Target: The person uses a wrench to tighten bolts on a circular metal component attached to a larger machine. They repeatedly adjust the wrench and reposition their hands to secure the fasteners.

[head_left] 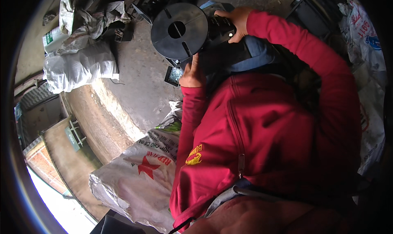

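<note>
At the upper middle of the frame, both hands hold one black plastic assembly over the concrete floor point(139, 82). Its front part is a round black disc point(179, 30) with a centre hole and several slots, and this disc faces the camera. Behind it sits a black block-shaped housing point(221, 27). The right hand point(236, 22) is closed over the top of the housing, fingers curled around its edge, with the red sleeve point(311, 50) bending down from it. The left hand point(192, 72) comes from below and presses against the lower rim of the disc, its fingers mostly hidden, so I cannot tell how tight the grip is. A small shiny piece point(174, 75) shows just beside this hand. As I judge it, the disc already sits on the housing and looks straight, so the fitting seems partly done; if it is locked or only placed, the view does not show. Around, grey woven sacks point(80, 66) lie at the upper left, a printed white sack point(139, 181) lies at the lower left, and dark parts point(311, 9) stand at the upper right
</note>
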`<state>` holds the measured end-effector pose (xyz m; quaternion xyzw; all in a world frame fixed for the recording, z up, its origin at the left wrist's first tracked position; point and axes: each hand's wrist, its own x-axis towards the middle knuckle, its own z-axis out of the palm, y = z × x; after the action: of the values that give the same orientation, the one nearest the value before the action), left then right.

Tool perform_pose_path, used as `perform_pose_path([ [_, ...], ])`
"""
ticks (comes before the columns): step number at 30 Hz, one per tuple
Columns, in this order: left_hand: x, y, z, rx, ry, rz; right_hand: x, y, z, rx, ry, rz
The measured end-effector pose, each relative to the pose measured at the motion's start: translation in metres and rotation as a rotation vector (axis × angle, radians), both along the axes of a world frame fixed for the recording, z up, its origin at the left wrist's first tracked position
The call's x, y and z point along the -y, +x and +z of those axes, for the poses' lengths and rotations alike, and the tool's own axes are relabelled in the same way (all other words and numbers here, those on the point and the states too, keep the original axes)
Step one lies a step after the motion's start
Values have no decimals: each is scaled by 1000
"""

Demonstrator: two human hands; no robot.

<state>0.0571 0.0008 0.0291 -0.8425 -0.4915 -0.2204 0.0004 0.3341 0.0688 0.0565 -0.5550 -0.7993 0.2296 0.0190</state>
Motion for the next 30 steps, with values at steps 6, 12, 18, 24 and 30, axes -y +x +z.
perform_pose_path([
  [6, 2, 2, 27, 225, 146, -70, 4, 1, 6, 5, -43, -1],
  [12, 2, 13, 17, 159, 101, -97, 5, 2, 1, -21, 21, -7],
  [18, 1, 8, 23, 195, 101, -66, 2, 6, -7, 0, 54, 4],
  [24, -7, 7, 4, 146, 71, -73, -2, 1, 2, 24, 36, 17],
  [30, -4, 9, 41, 308, 116, -140, 5, 7, -8, -24, 97, -6],
])
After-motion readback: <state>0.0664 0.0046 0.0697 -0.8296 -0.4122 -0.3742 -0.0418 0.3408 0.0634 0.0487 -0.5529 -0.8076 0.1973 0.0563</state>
